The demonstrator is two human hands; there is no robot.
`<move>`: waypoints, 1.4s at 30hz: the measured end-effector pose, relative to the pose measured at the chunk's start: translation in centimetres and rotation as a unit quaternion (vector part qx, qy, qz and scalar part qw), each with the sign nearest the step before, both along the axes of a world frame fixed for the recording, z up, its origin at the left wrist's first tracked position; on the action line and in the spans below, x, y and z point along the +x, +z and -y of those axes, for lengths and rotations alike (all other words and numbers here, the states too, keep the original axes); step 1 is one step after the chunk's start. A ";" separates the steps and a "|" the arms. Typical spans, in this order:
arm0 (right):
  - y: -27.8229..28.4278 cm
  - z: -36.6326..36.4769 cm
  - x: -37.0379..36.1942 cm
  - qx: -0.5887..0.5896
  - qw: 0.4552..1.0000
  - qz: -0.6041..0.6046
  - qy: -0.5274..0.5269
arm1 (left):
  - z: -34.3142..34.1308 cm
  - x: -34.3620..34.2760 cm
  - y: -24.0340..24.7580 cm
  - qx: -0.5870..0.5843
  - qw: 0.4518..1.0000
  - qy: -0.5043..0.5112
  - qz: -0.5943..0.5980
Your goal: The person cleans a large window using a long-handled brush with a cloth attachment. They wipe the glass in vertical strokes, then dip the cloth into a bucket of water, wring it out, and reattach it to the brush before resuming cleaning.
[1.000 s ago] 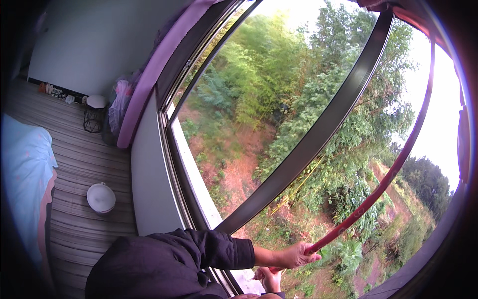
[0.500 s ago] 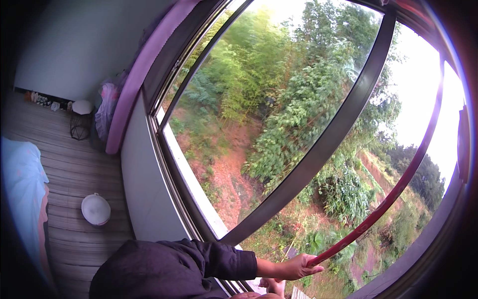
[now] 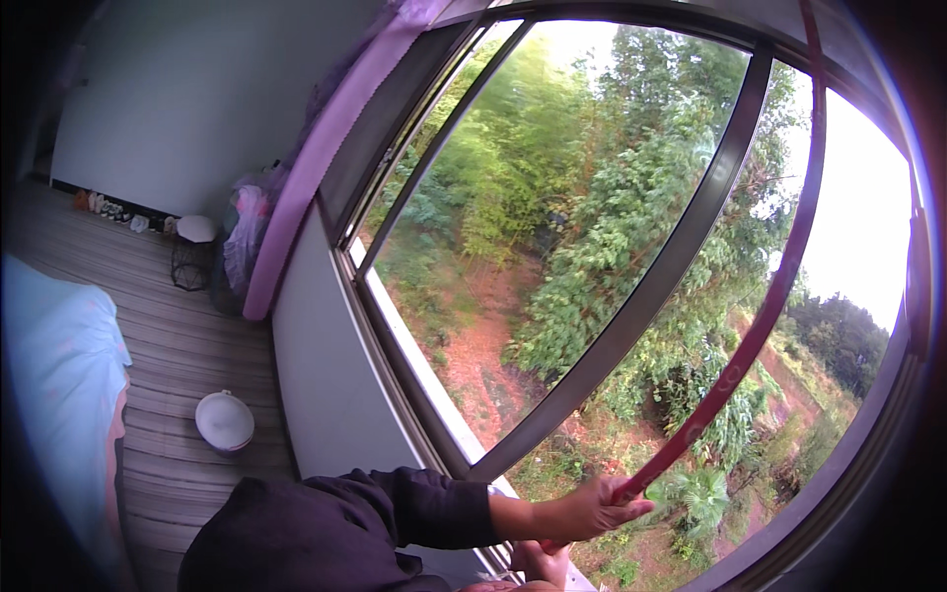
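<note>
A long red pole (image 3: 735,373) slants up and right across the window, bowed by the lens, and runs past the top of the window frame. My left hand (image 3: 590,508) is closed around its lower part, the dark-sleeved arm reaching over the sill. Just below, at the bottom edge of the picture, my right hand (image 3: 541,565) grips near the pole's low end; part of this hand is cut off. The pole's upper tip is hard to make out.
A sliding window with a dark metal frame (image 3: 646,321) looks onto trees and a reddish slope. Purple trim (image 3: 330,148) lines the left. On the wood-look floor stand a white basin (image 3: 225,422) and a small stool (image 3: 195,230), beside a bed with a light-blue cover (image 3: 59,340).
The pole's upper part has swung left and stands more upright. Both hands still hold it. My view has shifted slightly, so the room appears farther right.
</note>
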State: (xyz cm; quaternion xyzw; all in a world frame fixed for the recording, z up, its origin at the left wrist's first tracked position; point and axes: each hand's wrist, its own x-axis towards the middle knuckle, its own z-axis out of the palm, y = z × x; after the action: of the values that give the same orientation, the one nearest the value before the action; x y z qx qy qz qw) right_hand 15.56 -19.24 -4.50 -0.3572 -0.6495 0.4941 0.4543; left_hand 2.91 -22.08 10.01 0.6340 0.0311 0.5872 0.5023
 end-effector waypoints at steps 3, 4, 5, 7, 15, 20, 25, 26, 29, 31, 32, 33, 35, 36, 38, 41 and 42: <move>-2.5 3.2 -1.9 -0.008 1.000 0.008 0.018 | 4.3 -2.4 -0.3 -0.085 0.996 -0.034 -0.012; -3.0 3.5 -2.7 0.049 0.998 0.011 0.046 | 4.2 -2.7 -1.1 -0.044 0.999 0.005 -0.002; -3.7 4.4 -3.5 0.029 0.999 -0.020 0.041 | 4.7 -2.9 -2.1 -0.057 0.998 0.000 0.009; -3.0 6.5 -4.9 -0.012 0.998 -0.029 0.053 | 7.1 -4.8 -2.2 -0.097 0.995 0.002 0.016; -1.5 13.9 -11.3 -0.048 0.993 -0.010 0.108 | 10.3 -10.5 -6.3 -0.115 0.993 0.012 -0.008; -4.8 16.8 -16.5 -0.069 0.992 -0.033 0.103 | 12.9 -15.9 -10.1 -0.144 0.989 0.028 -0.007; -4.9 19.1 -24.7 -0.017 0.980 -0.003 0.199 | 15.1 -24.7 -11.9 -0.189 0.980 0.066 -0.007; -4.9 20.0 -27.1 -0.013 0.977 -0.002 0.211 | 15.5 -27.0 -12.2 -0.213 0.976 0.044 0.019; -7.1 20.4 -33.3 -0.009 0.976 -0.016 0.215 | 16.4 -32.8 -13.3 -0.270 0.956 0.113 0.004; -9.1 19.7 -37.0 0.003 0.977 -0.057 0.203 | 16.6 -36.7 -14.5 -0.271 0.947 0.172 -0.010; -10.6 19.0 -38.7 0.014 0.977 -0.104 0.187 | 16.5 -38.3 -15.0 -0.282 0.933 0.223 -0.012; -11.9 18.0 -40.1 0.030 0.972 -0.161 0.168 | 16.3 -40.0 -15.8 -0.285 0.923 0.257 -0.004; -8.4 15.4 -38.3 0.063 0.982 0.036 0.175 | 15.1 -43.2 -18.1 -0.293 0.901 0.321 -0.017; -8.2 13.5 -37.6 0.033 0.983 0.059 0.171 | 15.0 -44.9 -19.2 -0.299 0.881 0.366 -0.026; -5.7 11.8 -37.1 0.093 0.992 0.070 0.049 | 14.1 -47.4 -21.3 -0.269 0.847 0.458 -0.018; -2.9 5.7 -33.7 0.328 0.911 0.207 -0.142 | 13.1 -50.9 -24.4 -0.260 0.804 0.534 -0.039; -1.7 3.2 -32.0 0.421 0.842 0.275 -0.197 | 12.4 -51.7 -25.3 -0.267 0.793 0.546 -0.039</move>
State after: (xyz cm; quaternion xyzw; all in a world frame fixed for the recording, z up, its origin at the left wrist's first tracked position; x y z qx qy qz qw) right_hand -16.45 -22.48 -6.18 -0.3728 -0.8093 -0.0452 0.4517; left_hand -48.83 -34.48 -15.28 0.3746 0.5475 0.7066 0.2462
